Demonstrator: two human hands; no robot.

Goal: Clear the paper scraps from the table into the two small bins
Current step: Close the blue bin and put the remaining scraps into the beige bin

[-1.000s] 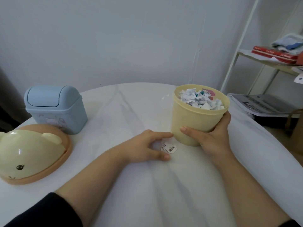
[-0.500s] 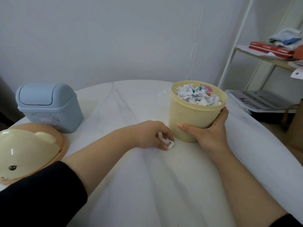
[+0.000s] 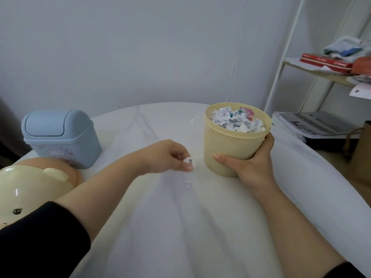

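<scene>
Head view, left to right. Far left, at the near edge: cream bear-face lid (image 3: pixel 30 189) lying dome-up on the tabletop (image 3: pixel 180 227), taken off, judging by its colour, from the cream bin so that bin's mouth stays open for filling. Just behind it: blue bin (image 3: pixel 60 138), upright, swing flap shut, apart from both hands and not in use at this moment.

Centre: left hand (image 3: pixel 166 156) curled low over the tabletop, fingertips pinched shut on a small white paper scrap (image 3: pixel 189 162) with dark print, lifted barely clear of the surface. Held that way, probably, because so thin a piece cannot be scooped, only nipped at its edge. Just below the hand: 1 or 2 tiny pale flecks (image 3: pixel 186 182) on the marble, too small to tell whether paper or glare.

Right of centre: cream bin (image 3: pixel 232 141), lidless, heaped to the rim with white and coloured shreds (image 3: pixel 236 120). Right hand (image 3: pixel 253 163) wrapped around its lower wall, thumb in front, grip closed on the bin, seemingly to steady it and keep it just beside the pinched scrap for a short carry. So full a bin risks spilling on the next drop.

Far right, off the tabletop: white shelf frame (image 3: pixel 285 57) with red books and folded cloth, printed papers below.
</scene>
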